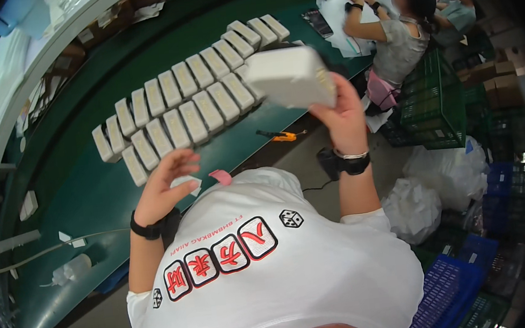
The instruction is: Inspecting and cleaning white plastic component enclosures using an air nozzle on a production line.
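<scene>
My right hand [345, 117] is closed round one end of a white rounded-edge block-shaped case [285, 75], lifted above the table and slightly blurred. My left hand [169, 181] is over the front edge, holding nothing that I can see, its fingers apart and a little bent. Just by its thumb lies a small white piece [194, 185], and a pink scrap [220, 177] is close to my shirt. Two slanting rows of similar white cases [193, 121] stand beyond my hands on the green table [238, 146].
An orange-and-black hand tool [280, 135] rests near the table edge. At the left are a clear squeeze bottle [74, 269] and a cable [35, 257]. Another person [393, 35] handles papers at the far right. Green crates [432, 104], clear plastic bags [414, 205] and blue crates [451, 285] stand on my right.
</scene>
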`<state>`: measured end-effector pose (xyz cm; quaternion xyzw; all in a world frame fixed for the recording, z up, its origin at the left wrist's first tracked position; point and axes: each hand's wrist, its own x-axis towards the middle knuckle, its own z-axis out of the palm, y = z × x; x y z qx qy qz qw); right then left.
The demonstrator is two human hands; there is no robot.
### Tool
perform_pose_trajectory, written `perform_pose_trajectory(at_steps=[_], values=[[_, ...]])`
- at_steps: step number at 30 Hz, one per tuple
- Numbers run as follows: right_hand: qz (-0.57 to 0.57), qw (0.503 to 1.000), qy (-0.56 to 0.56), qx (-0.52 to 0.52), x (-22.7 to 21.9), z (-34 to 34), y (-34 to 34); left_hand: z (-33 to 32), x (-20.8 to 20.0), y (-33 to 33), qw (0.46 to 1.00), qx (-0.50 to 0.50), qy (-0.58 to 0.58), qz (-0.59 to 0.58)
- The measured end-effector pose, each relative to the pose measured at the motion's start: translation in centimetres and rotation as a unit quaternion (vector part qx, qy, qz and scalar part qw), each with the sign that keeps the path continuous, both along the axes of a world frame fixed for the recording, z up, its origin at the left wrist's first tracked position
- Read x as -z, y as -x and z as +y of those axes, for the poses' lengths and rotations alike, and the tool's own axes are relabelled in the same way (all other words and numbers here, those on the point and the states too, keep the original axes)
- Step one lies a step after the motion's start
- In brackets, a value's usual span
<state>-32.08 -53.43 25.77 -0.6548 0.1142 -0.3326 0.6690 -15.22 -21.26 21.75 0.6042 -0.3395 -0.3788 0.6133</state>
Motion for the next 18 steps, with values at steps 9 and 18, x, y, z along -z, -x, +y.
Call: perform_pose_trajectory(at_steps=[9, 18], values=[[0.078, 0.933, 0.037, 0.35, 15.2, -24.5, 2.0, 9.3, 8.6, 2.0, 0.967, -0.184, -0.165, 0.061], [0.261, 0.878, 0.145, 0.375, 25.6, -27.2, -5.8, 12.8, 11.2, 6.8, 0.902, -0.371, -0.181, 0.129]])
